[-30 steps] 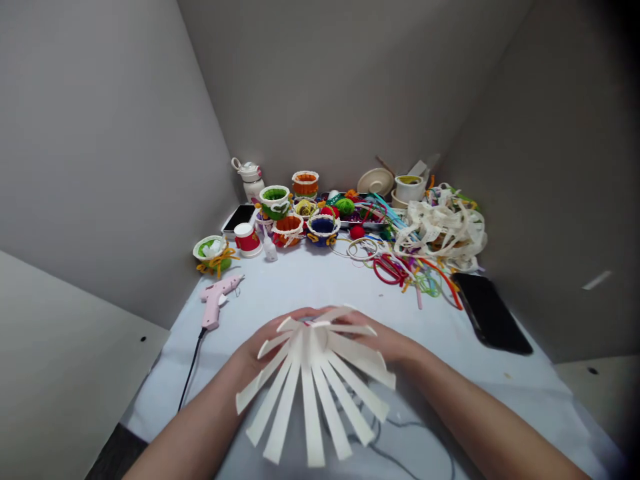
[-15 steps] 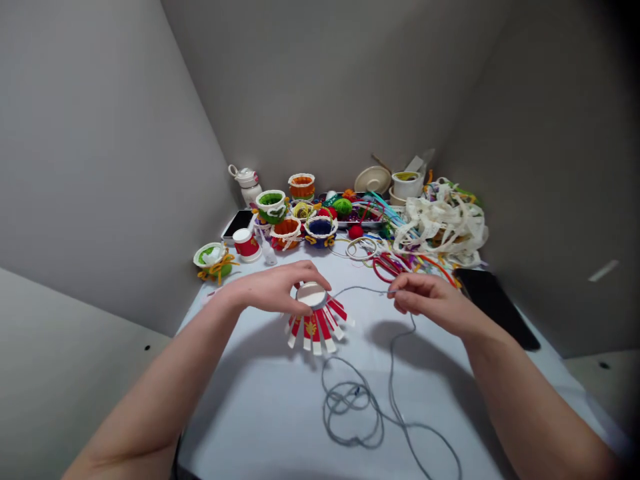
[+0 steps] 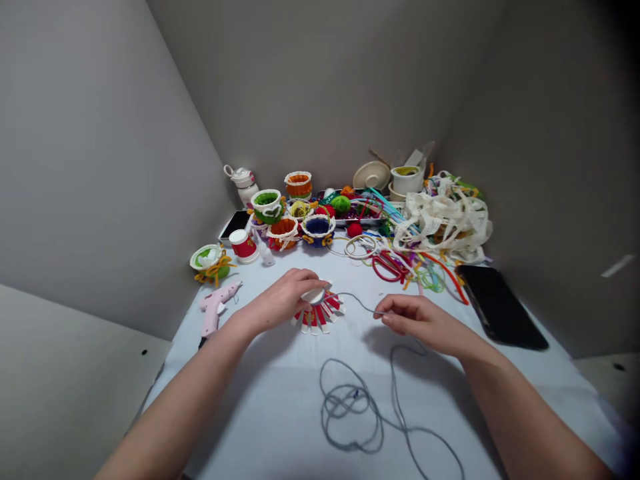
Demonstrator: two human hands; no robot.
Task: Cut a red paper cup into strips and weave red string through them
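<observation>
A red and white paper cup (image 3: 320,317), its side cut into strips that fan outward, sits bottom-up on the table. My left hand (image 3: 293,293) grips it around the raised white base, fingers on the far side and thumb hidden in part. From the cup, a grey cord (image 3: 353,298) runs across to my right hand (image 3: 407,317), which pinches it between thumb and index finger. More of that cord hangs below the right hand and lies in loose loops nearer the front of the table.
A pink glue gun (image 3: 214,308) lies left of my forearm, and a black phone (image 3: 500,307) at the right. Behind are finished-looking woven baskets (image 3: 319,230), an uncut paper cup (image 3: 244,247), red-handled scissors (image 3: 389,267) and a heap of white lace ribbon (image 3: 445,217).
The cup has come down toward the tabletop in my left hand. My right hand has moved slightly left and nearer me, still pinching the cord. The glue gun has come into fuller view.
</observation>
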